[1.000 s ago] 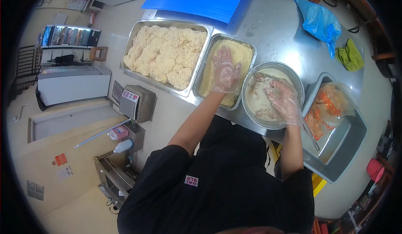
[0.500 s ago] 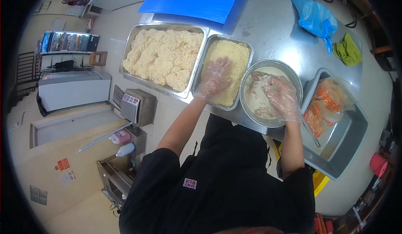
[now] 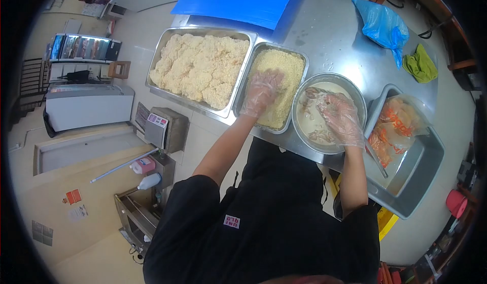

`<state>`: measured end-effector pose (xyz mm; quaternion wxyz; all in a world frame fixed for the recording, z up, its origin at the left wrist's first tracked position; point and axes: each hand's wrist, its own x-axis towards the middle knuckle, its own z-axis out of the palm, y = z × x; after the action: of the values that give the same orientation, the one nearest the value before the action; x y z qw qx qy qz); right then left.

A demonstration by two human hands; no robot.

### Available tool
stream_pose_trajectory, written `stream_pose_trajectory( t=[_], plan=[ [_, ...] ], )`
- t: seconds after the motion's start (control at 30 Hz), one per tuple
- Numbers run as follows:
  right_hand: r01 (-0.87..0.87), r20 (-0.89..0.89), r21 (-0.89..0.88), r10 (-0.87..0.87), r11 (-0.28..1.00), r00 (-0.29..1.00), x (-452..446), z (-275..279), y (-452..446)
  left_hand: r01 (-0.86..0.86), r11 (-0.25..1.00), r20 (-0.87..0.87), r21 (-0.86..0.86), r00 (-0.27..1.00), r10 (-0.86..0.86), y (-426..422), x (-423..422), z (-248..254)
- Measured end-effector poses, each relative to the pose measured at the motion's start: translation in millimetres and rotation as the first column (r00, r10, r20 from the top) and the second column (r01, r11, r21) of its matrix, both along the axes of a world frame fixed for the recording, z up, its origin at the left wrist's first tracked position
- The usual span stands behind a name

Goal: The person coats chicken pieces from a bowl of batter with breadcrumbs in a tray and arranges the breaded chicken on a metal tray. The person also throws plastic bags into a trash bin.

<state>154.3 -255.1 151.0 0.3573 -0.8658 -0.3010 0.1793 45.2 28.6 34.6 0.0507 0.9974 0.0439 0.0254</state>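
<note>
My left hand [image 3: 261, 92], in a clear plastic glove, presses into pale crumbs [image 3: 283, 65] in a narrow metal tray [image 3: 305, 73]. Its fingers are apart and partly hidden by crumbs and blur. My right hand [image 3: 342, 119], also gloved, is in a round metal bowl [image 3: 361, 93] of white batter [image 3: 309, 119]. Its fingers curl round something coated in batter that I cannot make out. Pieces that look like raw meat [image 3: 318, 136] lie in the batter beside it. Left of the crumbs, a larger metal tray [image 3: 159, 45] holds crumb-coated pieces [image 3: 200, 68].
Right of the bowl, a grey tub [image 3: 423, 182] holds a clear bag with orange print [image 3: 398, 126] and a metal utensil [image 3: 376, 159]. A blue bag [image 3: 383, 27] and green cloth [image 3: 421, 65] lie on the steel table [image 3: 324, 15], a blue board [image 3: 236, 0] at its far side.
My left hand has moved toward the near left part of the crumb tray, and its fingers have sunk further into the crumbs. My right hand stays in the bowl with little movement.
</note>
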Motion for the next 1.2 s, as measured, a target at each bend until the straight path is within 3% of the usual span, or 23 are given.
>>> stream_pose_trajectory(
  t=[0.13,0.23,0.33,0.47,0.53,0.63,0.67,0.73,0.83,1.03,1.13,1.2],
  plan=[
    [0.019,0.02,-0.02,-0.019,1.0,1.0,-1.8,2.0,0.4,0.042,0.994,0.162,-0.106,0.986,-0.025,4.3,-4.1,-2.9],
    [0.013,0.023,-0.025,-0.012,1.0,1.0,-1.0,1.0,1.3,0.018,0.997,0.227,-0.074,0.974,-0.001,9.9,3.1,-11.9],
    [-0.002,0.059,-0.013,0.003,1.0,0.998,-1.7,-6.4,-0.5,0.031,0.979,0.317,-0.202,0.948,0.036,18.5,0.5,-34.0],
    [0.004,0.09,0.008,-0.005,1.0,0.996,-3.3,-10.4,-1.3,0.041,0.965,0.305,-0.26,0.951,0.041,9.3,1.3,1.2],
    [0.008,0.017,0.002,-0.008,1.0,1.0,-1.0,-1.5,0.0,0.038,0.964,0.259,-0.263,0.965,0.033,7.5,6.0,32.1],
    [0.009,0.018,0.044,-0.009,0.999,1.0,-1.5,-3.6,-2.2,-0.128,0.955,0.157,-0.267,0.972,0.174,18.6,15.2,45.8],
    [0.004,0.041,0.068,-0.007,0.998,0.999,-1.5,-4.3,-2.8,-0.132,0.87,0.153,-0.475,0.961,0.229,23.2,15.7,51.3],
    [-0.004,0.049,0.054,0.002,0.999,0.999,-2.4,1.2,-2.4,-0.108,0.578,0.111,-0.809,0.937,0.331,36.1,16.1,63.3],
    [-0.014,0.074,0.062,0.01,0.998,0.997,-3.3,-0.3,-2.4,-0.155,0.652,0.063,-0.742,0.952,0.299,53.1,20.0,77.9],
    [0.007,0.059,0.024,-0.008,1.0,0.998,-3.6,5.4,-2.0,-0.027,0.663,0.169,-0.748,0.959,0.23,44.4,19.3,100.2],
    [0.018,0.073,0.022,-0.02,1.0,0.997,-2.7,-2.7,-2.0,-0.11,0.769,0.17,-0.63,0.946,0.275,27.3,17.2,116.4],
    [0.01,0.042,0.01,-0.01,1.0,0.999,-3.1,-1.7,-2.6,-0.142,0.715,0.098,-0.684,0.954,0.283,18.1,10.2,119.5]
  ],
)
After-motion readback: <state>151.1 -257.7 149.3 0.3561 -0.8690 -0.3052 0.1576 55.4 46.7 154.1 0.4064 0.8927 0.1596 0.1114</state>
